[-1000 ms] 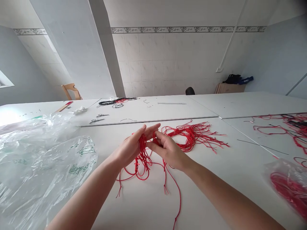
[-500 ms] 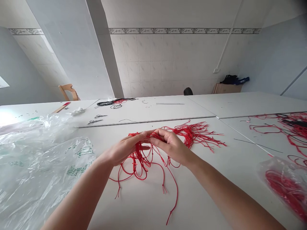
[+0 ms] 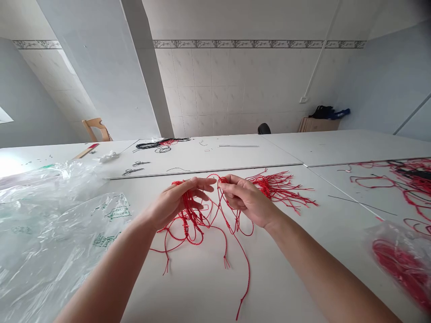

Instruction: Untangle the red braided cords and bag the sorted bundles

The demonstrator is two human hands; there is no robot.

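Over my left hand (image 3: 177, 199) hangs a bundle of red braided cord bracelets (image 3: 192, 220), looped across the palm and held between thumb and fingers, which point to the right. My right hand (image 3: 245, 197) pinches a red cord (image 3: 220, 185) between thumb and fingertips, slightly right of the left fingertips. Loose knotted ends trail down onto the white table (image 3: 188, 291). Behind my right hand lies a pile of red braided cords (image 3: 279, 186), their frayed ends fanned to the right. Which cord belongs to which loop is hard to make out.
Crumpled clear plastic bags (image 3: 67, 229) cover the left side. Two pairs of scissors (image 3: 134, 170) and black cords (image 3: 158, 144) lie farther back. At right are a plastic bag of red cord (image 3: 400, 264), loose red cords (image 3: 417, 184) and a thin dark strand (image 3: 362, 204).
My hands have drawn apart, the right one moving slightly right with the pinched cord. The bundle stays on my left hand, whose fingers now spread a little.
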